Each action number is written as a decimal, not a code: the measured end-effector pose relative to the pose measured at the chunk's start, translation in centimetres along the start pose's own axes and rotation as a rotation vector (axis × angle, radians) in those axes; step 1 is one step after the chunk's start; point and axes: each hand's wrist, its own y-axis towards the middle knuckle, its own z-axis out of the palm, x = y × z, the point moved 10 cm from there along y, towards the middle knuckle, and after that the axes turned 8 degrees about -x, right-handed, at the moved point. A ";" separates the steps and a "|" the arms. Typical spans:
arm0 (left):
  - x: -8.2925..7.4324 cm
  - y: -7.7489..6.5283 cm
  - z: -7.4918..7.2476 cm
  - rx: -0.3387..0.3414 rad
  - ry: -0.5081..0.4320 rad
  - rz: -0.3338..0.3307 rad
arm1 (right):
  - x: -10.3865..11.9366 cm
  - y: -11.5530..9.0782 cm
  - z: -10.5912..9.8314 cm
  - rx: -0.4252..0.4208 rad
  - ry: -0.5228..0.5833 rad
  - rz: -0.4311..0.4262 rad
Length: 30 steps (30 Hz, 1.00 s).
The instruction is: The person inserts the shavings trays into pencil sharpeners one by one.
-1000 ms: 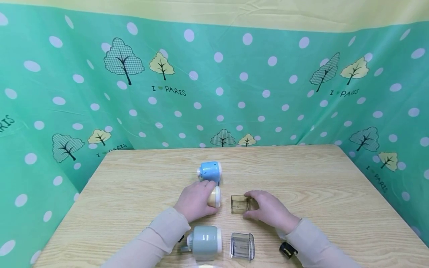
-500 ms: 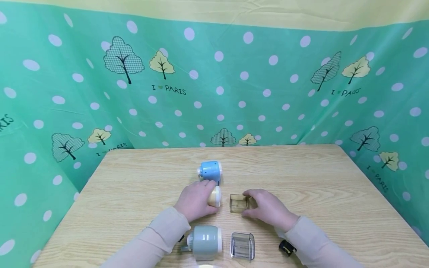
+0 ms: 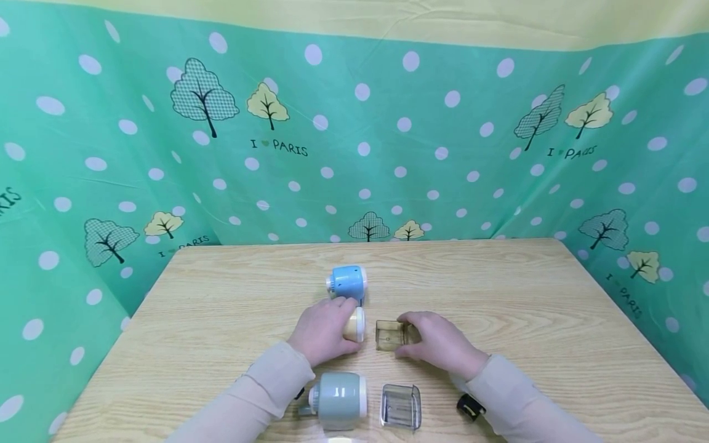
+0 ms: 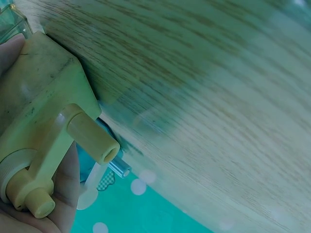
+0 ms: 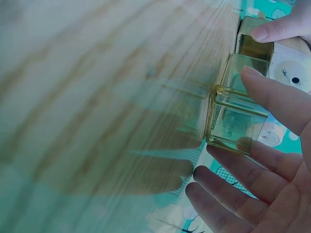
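On the table, my left hand (image 3: 321,332) grips a pale yellow hand-crank pencil sharpener (image 3: 352,326). Its crank handle (image 4: 92,138) points toward the left wrist camera. To the right, my right hand (image 3: 440,344) pinches a see-through amber shavings drawer (image 3: 389,335) between thumb and fingers. In the right wrist view the thumb (image 5: 277,97) lies on one side of the drawer, with fingers at the opposite side. A small gap separates drawer and sharpener in the head view. My left palm is mostly hidden.
A blue crank sharpener (image 3: 347,282) lies just beyond my left hand. Nearer me are a grey-green sharpener (image 3: 339,397) and a see-through grey drawer (image 3: 401,407). A polka-dot curtain (image 3: 388,147) stands behind the wooden table (image 3: 471,264).
My right hand has slid slightly left with the amber drawer, narrowing the gap to the yellow sharpener. My left hand has stayed in place on the sharpener.
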 end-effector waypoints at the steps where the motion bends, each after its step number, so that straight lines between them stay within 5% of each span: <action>1: 0.0 0.0 0.0 0.002 -0.001 -0.001 | 0.0 0.0 0.0 0.001 0.002 0.001; 30: -0.1 0.0 -0.1 -0.016 -0.009 0.017 | 0.5 0.6 0.6 0.017 0.015 -0.011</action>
